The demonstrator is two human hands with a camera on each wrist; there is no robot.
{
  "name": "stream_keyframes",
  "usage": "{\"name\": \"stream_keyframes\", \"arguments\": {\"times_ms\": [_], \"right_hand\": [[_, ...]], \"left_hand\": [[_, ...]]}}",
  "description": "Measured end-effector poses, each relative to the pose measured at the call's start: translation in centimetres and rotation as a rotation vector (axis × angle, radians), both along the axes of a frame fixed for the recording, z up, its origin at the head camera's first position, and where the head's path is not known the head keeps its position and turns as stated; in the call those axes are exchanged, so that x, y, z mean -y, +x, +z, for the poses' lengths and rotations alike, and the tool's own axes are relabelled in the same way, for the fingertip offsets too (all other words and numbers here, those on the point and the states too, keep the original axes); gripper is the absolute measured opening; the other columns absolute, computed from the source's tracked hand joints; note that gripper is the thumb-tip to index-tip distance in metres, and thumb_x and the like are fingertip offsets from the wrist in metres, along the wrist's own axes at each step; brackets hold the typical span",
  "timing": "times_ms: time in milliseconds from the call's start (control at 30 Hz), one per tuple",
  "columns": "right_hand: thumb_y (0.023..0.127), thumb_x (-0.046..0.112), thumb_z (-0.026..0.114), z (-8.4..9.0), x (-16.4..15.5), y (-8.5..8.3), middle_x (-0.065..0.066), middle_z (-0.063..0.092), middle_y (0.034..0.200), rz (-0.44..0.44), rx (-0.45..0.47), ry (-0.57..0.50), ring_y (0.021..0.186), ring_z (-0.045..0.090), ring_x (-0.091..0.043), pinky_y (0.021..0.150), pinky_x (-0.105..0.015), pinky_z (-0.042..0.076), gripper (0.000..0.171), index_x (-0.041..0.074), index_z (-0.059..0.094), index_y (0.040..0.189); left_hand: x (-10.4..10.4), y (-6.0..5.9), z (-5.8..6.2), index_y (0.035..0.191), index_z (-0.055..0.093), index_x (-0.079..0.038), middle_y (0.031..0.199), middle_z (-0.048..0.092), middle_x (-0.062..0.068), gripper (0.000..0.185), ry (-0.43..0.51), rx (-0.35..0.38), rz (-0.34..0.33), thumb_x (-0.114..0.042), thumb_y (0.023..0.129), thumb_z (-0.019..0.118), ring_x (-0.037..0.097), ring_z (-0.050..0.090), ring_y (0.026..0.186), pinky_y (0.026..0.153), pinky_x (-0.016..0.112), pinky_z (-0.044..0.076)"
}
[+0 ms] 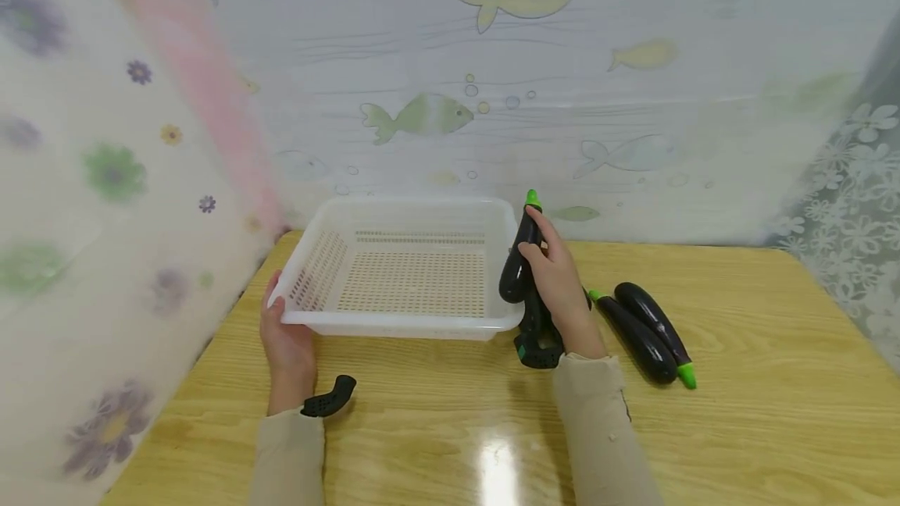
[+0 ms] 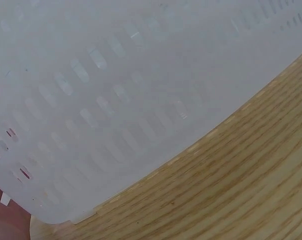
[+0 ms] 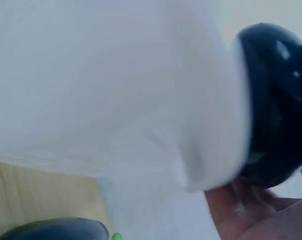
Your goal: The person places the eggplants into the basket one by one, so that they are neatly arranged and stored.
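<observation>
Between the thumb and fingers of the right hand (image 1: pixel 558 279), I see one dark eggplant (image 1: pixel 516 268), held snugly. Its green tip pokes up past the fingers. Its fat, round end is lower than they are, by the right edge of the one white basket (image 1: pixel 401 324). I cannot tell if the eggplant touches that edge.

Just right of those fingers, two more eggplants lie on the wooden table (image 1: pixel 422 412), side by side and touching. The inner eggplant (image 1: pixel 635 338) has its green tip toward the hand, and the outer eggplant (image 1: pixel 655 320) has its green tip toward the near side. I count three eggplants.

Well left of the right fingers, the left hand (image 1: pixel 287 338) grips the basket's left edge by the near corner, its fingers bent around the rim. I cannot tell if the basket's bottom sits flat.

I count two black gadgets, a left gadget (image 1: pixel 329 399) and a right gadget (image 1: pixel 537 351), one at each wrist. The right one has a small green spot.

Behind the right fingers I see the table's far edge, then a pale cloth (image 1: pixel 337 45) with fish on it. For moving, I see wood between the wrists and a wide stretch right of the outer eggplant.
</observation>
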State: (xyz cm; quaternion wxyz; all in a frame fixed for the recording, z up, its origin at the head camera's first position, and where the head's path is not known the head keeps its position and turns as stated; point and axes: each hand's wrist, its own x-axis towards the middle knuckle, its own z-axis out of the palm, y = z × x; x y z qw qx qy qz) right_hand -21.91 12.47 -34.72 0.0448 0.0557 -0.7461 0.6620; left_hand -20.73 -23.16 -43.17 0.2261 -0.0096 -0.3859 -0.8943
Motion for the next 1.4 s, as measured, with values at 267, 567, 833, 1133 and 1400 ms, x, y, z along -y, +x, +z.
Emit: {"name": "stream_keyframes", "arguments": {"times_ms": [267, 567, 833, 1133, 1400], "right_hand": [[0.091, 0.029, 0.046, -1.1, 1.7, -0.3, -0.001, 0.024, 0.142, -0.079, -0.222, 0.233, 0.124, 0.032, -0.021, 0.092, -0.046, 0.033, 0.053, 0.036, 0.025, 0.139], [0.088, 0.028, 0.049, -2.4, 3.4, -0.5, -0.014, 0.03, 0.136, -0.118, -0.261, 0.519, 0.111, 0.044, -0.033, 0.087, -0.048, 0.037, 0.056, 0.035, 0.027, 0.139], [0.087, 0.028, 0.054, -2.2, 4.0, -0.3, -0.017, 0.029, 0.136, -0.066, -0.22, 0.794, 0.123, 0.028, -0.033, 0.092, -0.056, 0.022, 0.057, 0.029, 0.031, 0.139], [0.086, 0.021, 0.059, -2.1, 4.0, 0.0, -0.014, 0.027, 0.139, -0.06, -0.254, 0.848, 0.117, 0.032, -0.03, 0.085, -0.049, 0.036, 0.046, 0.019, 0.047, 0.13], [0.086, 0.017, 0.055, -2.3, 4.0, -0.3, -0.011, 0.031, 0.136, -0.08, -0.235, 0.821, 0.117, 0.032, -0.027, 0.086, -0.044, 0.037, 0.04, 0.018, 0.052, 0.126]], "left_hand": [[-0.1, -0.1, -0.1, 0.134, 0.039, -0.016, 0.137, 0.035, 0.008, 0.045, -0.03, -0.022, -0.006, -0.021, 0.089, 0.044, 0.026, 0.03, 0.125, 0.101, 0.039, 0.022], [-0.1, -0.1, -0.3, 0.134, 0.039, -0.016, 0.137, 0.035, 0.007, 0.047, -0.074, 0.006, 0.026, -0.024, 0.089, 0.045, 0.024, 0.032, 0.125, 0.1, 0.037, 0.024], [-0.1, -0.2, -0.3, 0.133, 0.041, -0.017, 0.137, 0.036, 0.008, 0.044, -0.065, -0.004, 0.018, -0.023, 0.089, 0.044, 0.025, 0.032, 0.124, 0.099, 0.039, 0.025], [-0.2, -0.3, -0.3, 0.133, 0.041, -0.016, 0.136, 0.037, 0.008, 0.045, -0.045, -0.008, 0.012, -0.023, 0.089, 0.044, 0.025, 0.032, 0.125, 0.1, 0.039, 0.023], [-0.3, -0.1, -0.1, 0.134, 0.039, -0.018, 0.136, 0.036, 0.007, 0.046, -0.077, 0.008, 0.019, -0.025, 0.089, 0.042, 0.025, 0.032, 0.124, 0.1, 0.039, 0.023]]}}
